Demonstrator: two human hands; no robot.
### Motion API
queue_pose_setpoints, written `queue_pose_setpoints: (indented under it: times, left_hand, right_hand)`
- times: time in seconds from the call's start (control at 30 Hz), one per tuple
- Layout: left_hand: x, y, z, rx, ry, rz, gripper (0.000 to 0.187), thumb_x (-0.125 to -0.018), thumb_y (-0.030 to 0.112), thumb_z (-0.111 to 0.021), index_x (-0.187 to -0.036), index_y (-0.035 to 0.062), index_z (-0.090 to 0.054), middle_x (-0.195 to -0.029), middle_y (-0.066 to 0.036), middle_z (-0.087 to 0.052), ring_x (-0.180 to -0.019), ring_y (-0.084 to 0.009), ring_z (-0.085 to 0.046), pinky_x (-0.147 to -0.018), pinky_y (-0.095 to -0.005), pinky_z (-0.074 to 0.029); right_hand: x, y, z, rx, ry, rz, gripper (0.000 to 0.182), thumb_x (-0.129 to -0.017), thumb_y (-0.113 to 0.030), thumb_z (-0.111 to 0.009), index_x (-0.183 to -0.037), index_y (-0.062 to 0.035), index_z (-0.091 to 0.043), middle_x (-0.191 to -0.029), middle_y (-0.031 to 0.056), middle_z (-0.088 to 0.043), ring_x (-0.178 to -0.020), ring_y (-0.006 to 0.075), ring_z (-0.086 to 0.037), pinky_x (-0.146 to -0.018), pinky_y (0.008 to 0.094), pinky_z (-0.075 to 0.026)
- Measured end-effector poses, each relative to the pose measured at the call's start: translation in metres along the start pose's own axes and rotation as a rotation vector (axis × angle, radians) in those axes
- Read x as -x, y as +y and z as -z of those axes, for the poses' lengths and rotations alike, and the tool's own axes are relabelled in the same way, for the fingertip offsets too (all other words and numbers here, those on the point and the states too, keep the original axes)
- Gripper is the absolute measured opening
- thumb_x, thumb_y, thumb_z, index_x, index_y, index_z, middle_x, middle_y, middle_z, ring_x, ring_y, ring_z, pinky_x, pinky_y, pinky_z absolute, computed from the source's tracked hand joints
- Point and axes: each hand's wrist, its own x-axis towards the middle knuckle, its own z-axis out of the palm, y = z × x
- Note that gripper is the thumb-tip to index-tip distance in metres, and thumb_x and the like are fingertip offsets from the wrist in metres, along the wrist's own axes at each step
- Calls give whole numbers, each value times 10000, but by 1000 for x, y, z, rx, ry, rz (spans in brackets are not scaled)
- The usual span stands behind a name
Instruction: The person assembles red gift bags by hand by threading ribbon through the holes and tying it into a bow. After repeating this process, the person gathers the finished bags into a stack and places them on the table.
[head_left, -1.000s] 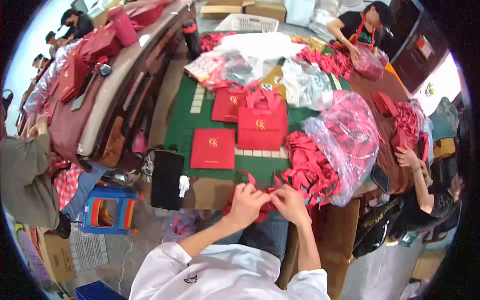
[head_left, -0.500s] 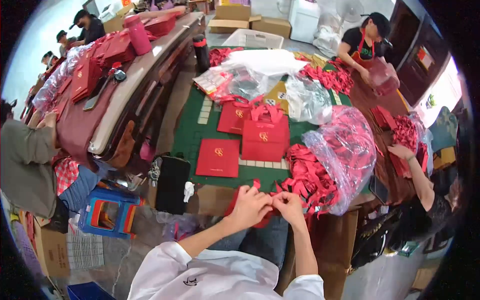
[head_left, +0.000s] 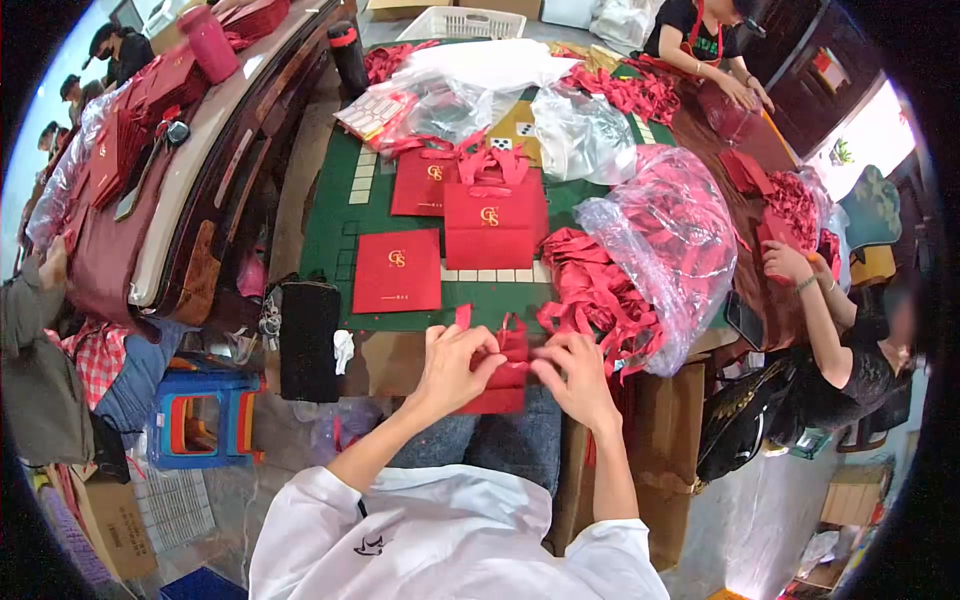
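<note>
One red bag [head_left: 497, 391] between hands, left grip [head_left: 498, 356] pinching its top, right grip [head_left: 538, 360] slightly spread

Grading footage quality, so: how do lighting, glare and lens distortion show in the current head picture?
Head view: strong fisheye, black corners, the left table visibly bowed. Head view: the daylight opening at right burns out to white; bright highlights streak the clear plastic bag. Head view: small print on the flat red bag is too small to read.

Bright daylight at right; grey floor — blue plastic stool [head_left: 207, 415].
</note>
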Motion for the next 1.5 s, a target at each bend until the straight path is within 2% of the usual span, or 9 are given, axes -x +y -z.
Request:
queue_pose_setpoints:
  times: [0.23,0.37,0.4,0.57,0.67,0.83,1.23,1.33,1.5]
  left_hand:
    - [-22,-21,-21,-98,84,-10,144,-798,178,-755,-827,119,-627,-746,-10,-646,-767,-229,-596,-816,-405,-354]
    - [-34,-37,-38,-180,94,-19,141,-816,203,-737,-855,120,-630,-789,-25,-659,-830,-254,-593,-831,-420,-350]
    - [-37,-40,-39,-193,108,-15,143,-816,200,-736,-867,117,-631,-798,-28,-657,-847,-257,-591,-834,-418,-351]
    - [-29,-31,-40,-170,265,-105,170,-803,157,-739,-917,89,-633,-915,-89,-634,-898,-294,-574,-839,-420,-388]
    - [-3,3,-29,92,131,-30,154,-811,101,-730,-928,75,-633,-938,-101,-630,-872,-308,-586,-792,-414,-439]
    - [46,29,-43,796,-284,389,305,-928,188,-701,-1154,21,-579,-1012,-42,-655,-918,-100,-605,-769,-272,-498]
    - [65,19,-48,987,-519,561,229,-1047,185,-466,-1145,26,-599,-982,-74,-706,-879,-110,-646,-783,-268,-519]
    - [67,9,-48,1388,-458,783,234,-1049,211,-465,-1164,52,-593,-1037,-99,-707,-941,-153,-666,-837,-292,-521]
    - [68,0,-52,1935,-362,868,267,-1019,259,-523,-1188,66,-597,-1150,-66,-678,-1069,-176,-636,-939,-352,-496]
  right_hand:
    - [27,-18,18,74,-28,36,175,-743,-150,-782,-808,-78,-636,-961,55,-589,-1012,273,-546,-922,440,-372]
    - [32,-16,25,-88,-48,-65,144,-764,-136,-772,-813,-64,-658,-780,62,-602,-808,260,-582,-756,371,-448]
    - [32,-15,21,-148,19,-72,130,-814,-124,-758,-834,-38,-664,-698,36,-600,-662,175,-577,-614,300,-448]
    - [30,-9,5,-527,21,-475,138,-912,-127,-705,-853,-13,-655,-656,-45,-577,-558,15,-496,-507,211,-393]
    - [23,-10,-7,-680,30,-573,147,-921,-154,-696,-888,-15,-661,-683,-26,-611,-609,29,-546,-520,211,-425]
    - [12,-24,-24,-738,49,-530,140,-928,-145,-689,-882,-20,-646,-672,-28,-606,-568,29,-538,-494,210,-422]
    - [17,-23,-29,-706,93,-572,140,-927,-137,-689,-950,-10,-636,-737,-10,-624,-644,51,-577,-572,225,-464]
    - [23,-26,-23,-404,389,-295,166,-890,-24,-680,-1043,-18,-617,-892,29,-614,-799,82,-586,-684,241,-494]
    - [35,-38,1,-179,195,191,293,-700,2,-793,-955,-74,-671,-1017,95,-616,-926,309,-611,-794,389,-517]
